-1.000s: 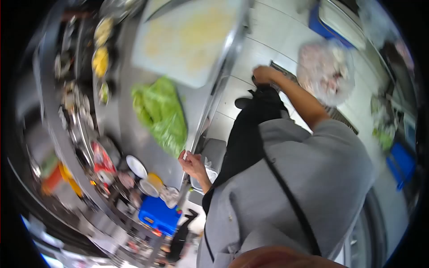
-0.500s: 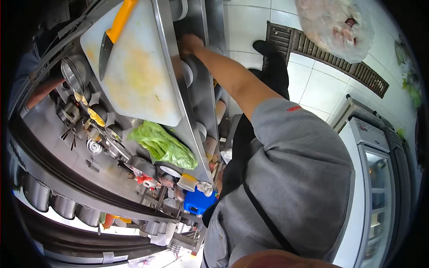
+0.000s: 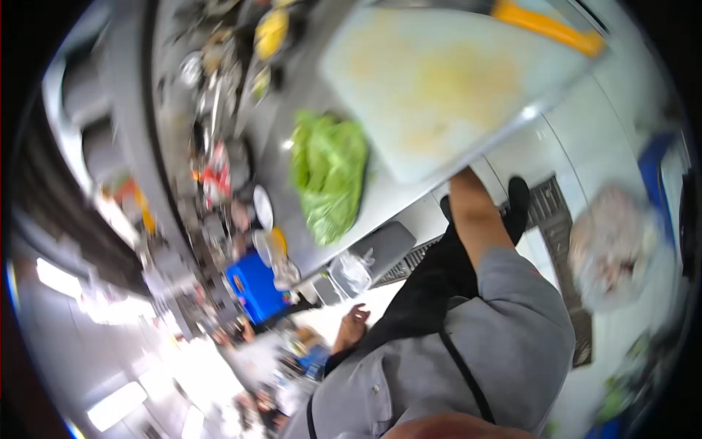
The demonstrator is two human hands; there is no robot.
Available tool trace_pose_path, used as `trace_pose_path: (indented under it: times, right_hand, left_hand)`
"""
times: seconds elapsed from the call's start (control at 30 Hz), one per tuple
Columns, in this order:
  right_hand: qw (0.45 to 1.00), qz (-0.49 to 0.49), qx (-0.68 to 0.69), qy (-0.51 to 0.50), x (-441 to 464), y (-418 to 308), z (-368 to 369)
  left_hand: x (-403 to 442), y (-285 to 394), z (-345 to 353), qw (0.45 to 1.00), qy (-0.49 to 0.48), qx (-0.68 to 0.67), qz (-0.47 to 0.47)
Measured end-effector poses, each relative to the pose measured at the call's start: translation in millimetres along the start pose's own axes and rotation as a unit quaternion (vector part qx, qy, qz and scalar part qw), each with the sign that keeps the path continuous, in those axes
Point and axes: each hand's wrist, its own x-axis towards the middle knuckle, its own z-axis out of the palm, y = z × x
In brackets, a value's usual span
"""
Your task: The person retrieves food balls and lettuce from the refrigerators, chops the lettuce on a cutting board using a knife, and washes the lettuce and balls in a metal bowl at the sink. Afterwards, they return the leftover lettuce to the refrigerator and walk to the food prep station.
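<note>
My right forearm [image 3: 474, 208] reaches under the front edge of the steel counter [image 3: 274, 157], which hides the right hand. Low beside my dark trousers hangs my left hand [image 3: 352, 325], fingers loosely apart with nothing visible in them. A stained white cutting board [image 3: 417, 88] lies on the counter above the right arm. At its far end rests a knife with a yellow handle [image 3: 548, 28], its blade partly out of sight. Beside the board is a glossy light-green bundle [image 3: 327, 179], like leafy lettuce in a bag; motion blurs it.
A blue container [image 3: 257, 287] and a yellowish tub [image 3: 270, 245] stand near the counter's end. Grey bins [image 3: 387, 252] are below. On the tiled floor, a clear bag with pale contents [image 3: 614, 249] sits by the drain grate [image 3: 552, 201]. Pots and utensils crowd the back.
The view has swung round, bringing the board to the upper right. My right hand, earlier seen at the under-counter shelf, is now hidden. My left hand has come more clearly into view.
</note>
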Motion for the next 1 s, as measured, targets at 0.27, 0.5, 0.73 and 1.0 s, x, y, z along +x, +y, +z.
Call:
trace_pose_path:
  times: [0.27, 0.5, 0.73, 1.0]
  right_hand:
    - [0.982, -0.133, 0.11, 0.072, -1, 27, -24]
    - [0.915, -0.239, 0.321, 0.052, -69, 41, -104]
    - [0.975, -0.09, 0.168, 0.111, -180, 126, -206]
    - [0.971, -0.104, 0.077, 0.202, -334, 27, -239]
  left_hand:
    - [31, -32, -77, 0.962, 0.273, -0.021, 0.0]
    - [-2, 10, -368, 0.662, 0.717, 0.113, 0.184]
    - [-12, -38, -597, 0.391, 0.837, 0.37, 0.102]
    - [-27, -71, -647, 0.668, 0.723, 0.082, 0.155]
